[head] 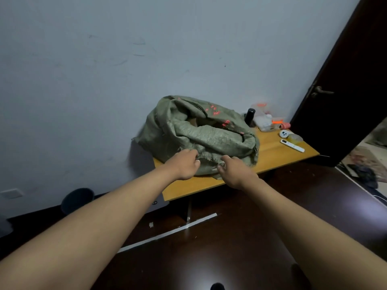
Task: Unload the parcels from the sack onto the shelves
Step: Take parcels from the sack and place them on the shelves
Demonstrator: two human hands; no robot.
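Both hands pinch frayed hem of sack (201, 135): left hand (185, 165), right hand (235, 171). One sack, on tabletop (270, 151) near left edge. Parcels mostly hidden inside; brown patch only.

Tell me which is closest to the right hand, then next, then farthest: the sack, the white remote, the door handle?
1. Sack: the right hand holds its near edge.
2. White remote: further right on the table.
3. Door handle: up on the dark door, far right.

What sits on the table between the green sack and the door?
A black bottle, a clear plastic box, orange bits and two white devices, seen from the head camera.
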